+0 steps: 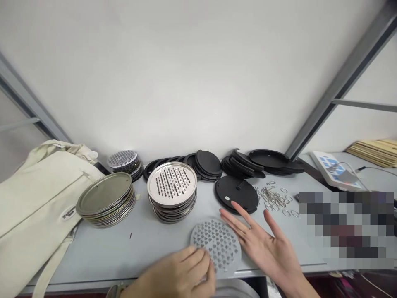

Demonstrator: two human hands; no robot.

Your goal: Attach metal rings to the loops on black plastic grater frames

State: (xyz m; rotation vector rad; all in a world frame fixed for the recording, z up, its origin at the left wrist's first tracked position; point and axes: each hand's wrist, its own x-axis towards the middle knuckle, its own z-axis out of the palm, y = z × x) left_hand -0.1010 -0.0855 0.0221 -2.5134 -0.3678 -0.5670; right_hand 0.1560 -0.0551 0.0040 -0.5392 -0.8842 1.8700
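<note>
**Left hand [182, 273] grasps perforated grey disc [221, 244] at crowded surface [105, 252]**

A cream cloth bag [43, 203] slumps at the far left of the grey surface, beside a stack of round plates [105, 194] topped by one with an olive sheen. Near the wall [201, 74], a smaller pile of patterned discs [123, 159] sits just beyond that stack. A silver plate with rows of raised slots [172, 184] crowns the next stack, with black round pieces [208, 163] overlapping in a line behind it.

In the foreground, the person's left hand closes its grip on the lower left edge of the grey disc, fingers curled over its face. The disc is at the near edge of the surface, in front of a black disc with a small white label [235, 194]. The right hand [265, 248] is released, its fingers spread at the disc's right side; whether they touch it is unclear.

Farther right, black trays [269, 161] lie near the wall, and metal rings and clips [276, 198] are scattered in front of them. A white and blue box [336, 169] rests beyond a blurred-out patch [345, 227], while thin wooden boards [374, 151] are stacked at far right.
</note>
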